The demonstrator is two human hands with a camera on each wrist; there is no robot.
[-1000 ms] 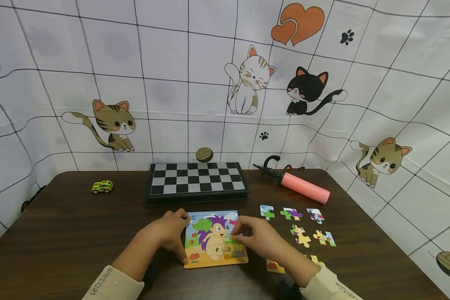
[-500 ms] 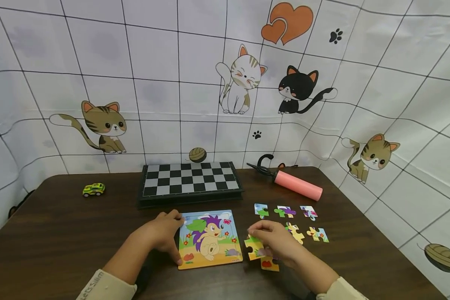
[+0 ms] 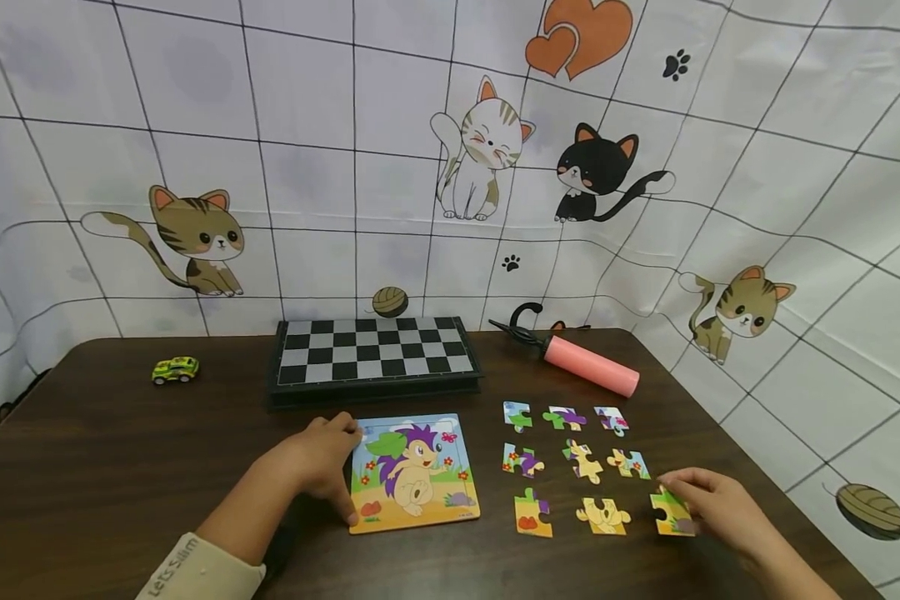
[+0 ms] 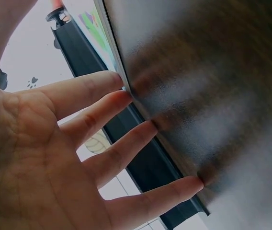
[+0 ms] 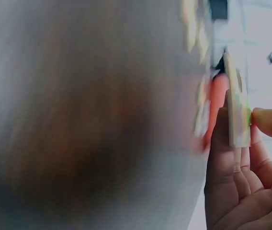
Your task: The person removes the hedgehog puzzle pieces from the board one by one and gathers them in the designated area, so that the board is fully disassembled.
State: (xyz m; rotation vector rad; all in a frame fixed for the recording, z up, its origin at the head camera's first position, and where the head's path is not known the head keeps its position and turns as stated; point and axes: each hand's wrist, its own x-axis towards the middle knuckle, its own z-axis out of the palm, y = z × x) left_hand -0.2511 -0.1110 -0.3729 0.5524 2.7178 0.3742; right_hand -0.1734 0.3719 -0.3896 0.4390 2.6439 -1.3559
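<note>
A square puzzle board [image 3: 416, 483] with a purple-spined hedgehog picture lies mid-table in the head view. My left hand [image 3: 311, 462] rests at its left side, thumb at the near corner and fingers at the far one. In the left wrist view the fingers [image 4: 121, 155] are stretched out, their tips touching down on the table. Off to the right, my right hand [image 3: 723, 512] pinches a yellow-green puzzle piece [image 3: 669, 515]. The right wrist view has this puzzle piece [image 5: 239, 115] edge-on between thumb and fingers, tilted up off the table.
Several loose puzzle pieces [image 3: 587, 462] lie in rows between the board and my right hand. Behind the board stands a black checkered game board [image 3: 375, 354]. A pink hand pump [image 3: 592, 367] lies at the back right, a small green toy car [image 3: 175, 370] at the back left.
My right hand has carried the puzzle piece from the board out to the right, to the end of the nearest row. The left hand stays at the board's left side.
</note>
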